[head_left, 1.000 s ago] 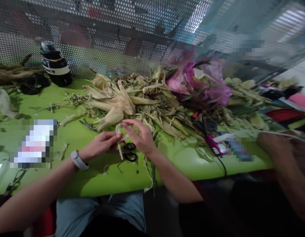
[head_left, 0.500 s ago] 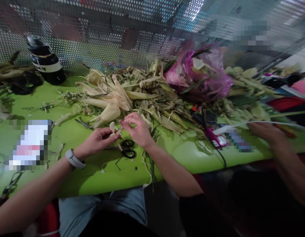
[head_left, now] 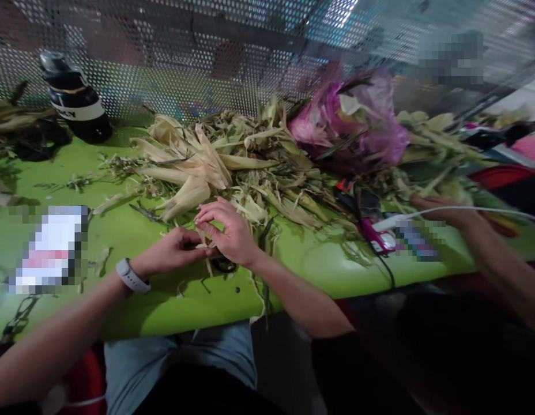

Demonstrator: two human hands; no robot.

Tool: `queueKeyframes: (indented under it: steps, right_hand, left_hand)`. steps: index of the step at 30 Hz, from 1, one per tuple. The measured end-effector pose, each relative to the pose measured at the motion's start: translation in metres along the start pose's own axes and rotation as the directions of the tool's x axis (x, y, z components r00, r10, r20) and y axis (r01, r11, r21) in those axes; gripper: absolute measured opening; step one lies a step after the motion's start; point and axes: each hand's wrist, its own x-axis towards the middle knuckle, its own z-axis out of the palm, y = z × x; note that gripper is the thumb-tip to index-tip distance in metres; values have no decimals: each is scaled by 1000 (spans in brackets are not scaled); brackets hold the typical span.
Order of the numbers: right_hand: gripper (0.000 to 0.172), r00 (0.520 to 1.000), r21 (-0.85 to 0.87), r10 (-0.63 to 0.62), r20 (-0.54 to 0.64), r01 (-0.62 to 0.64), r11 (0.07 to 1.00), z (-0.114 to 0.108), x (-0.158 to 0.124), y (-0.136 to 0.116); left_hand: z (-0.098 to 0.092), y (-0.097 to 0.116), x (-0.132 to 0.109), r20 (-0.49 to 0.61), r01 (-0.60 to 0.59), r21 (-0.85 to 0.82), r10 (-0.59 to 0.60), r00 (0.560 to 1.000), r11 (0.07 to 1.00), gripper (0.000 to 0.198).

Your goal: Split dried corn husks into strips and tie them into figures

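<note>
Husk strip [head_left: 202, 236]: roughly upright, pinched in my left fingers [head_left: 195, 255]
Right fingers [head_left: 215, 214]: over its top; grip, I can't tell

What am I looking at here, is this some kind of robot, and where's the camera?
No robot here: these are a person's bare hands, seen by one head-worn camera looking forward and down. The left hand pinches a pale strip, probably husk. The right hand is bent close over it; whether it grips too is hard to tell. On the green table lie a pile of dry husks, a pink plastic bag and a dark bottle. The hand at far right belongs to someone else.
</note>
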Motion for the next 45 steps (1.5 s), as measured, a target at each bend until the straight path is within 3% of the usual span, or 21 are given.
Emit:
queueKeyframes:
  steps: [3,6,8,11,15,18,20,21,23,25,28,33,38,42,45]
  right_hand:
    - [21,998,35,53,21,-54,998,-5,2,-1]
    - [30,981,77,194,-27,-192,978,-17,7,1]
    - [37,962,79,274,8,-274,958,-22,9,4]
    - [46,960,68,273,67,-278,958,-19,9,8]
    - [46,964,48,266,11,-266,963,-12,7,12]
    - [35,961,18,195,-196,-196,981,-15,5,10]
    - [28,911,-30,115,-397,-138,990,-19,4,5]
    - [28,895,-49,89,-437,-122,991,-20,3,2]
    - [31,943,-63,62,-326,-87,994,-18,0,-5]
    - [32,995,-62,57,-78,-62,996,-11,-3,-10]
    - [31,981,-43,118,155,-112,993,2,-7,-14]
    - [27,943,59,136,304,-161,985,9,-7,-11]
    - [23,916,113,187,354,-241,964,7,-3,-5]
    - [22,919,203,293,263,-349,915,5,-3,-4]
    - [25,962,196,248,114,-267,944,-1,-1,-6]
  left_hand:
    - [-3,5,0,89,69,-59,-64,994,996,31]
    - [-5,9,0,-13,124,-160,-128,992,979,33]
    - [-6,11,0,-77,127,-214,-146,986,969,35]
    - [-7,11,1,-82,132,-210,-153,985,969,38]
    - [-7,5,1,-62,155,-184,-169,984,971,37]
    - [-7,-2,2,-147,117,-336,-174,974,935,32]
    - [-7,-5,3,-237,19,-494,-156,959,869,31]
    - [-7,-5,4,-280,-38,-551,-142,949,834,31]
    - [-6,-5,5,-349,-129,-592,-110,931,796,30]
    - [-4,-3,6,-392,-176,-573,-79,916,801,31]
    - [-2,-1,6,-413,-175,-530,-72,908,830,34]
    - [-3,-1,4,-462,-173,-463,-70,884,869,31]
    - [-8,0,5,-486,-158,-521,-139,863,839,30]
    - [-10,1,6,-484,-145,-550,-172,858,823,31]
    - [-12,1,4,-487,-142,-514,-152,860,846,32]
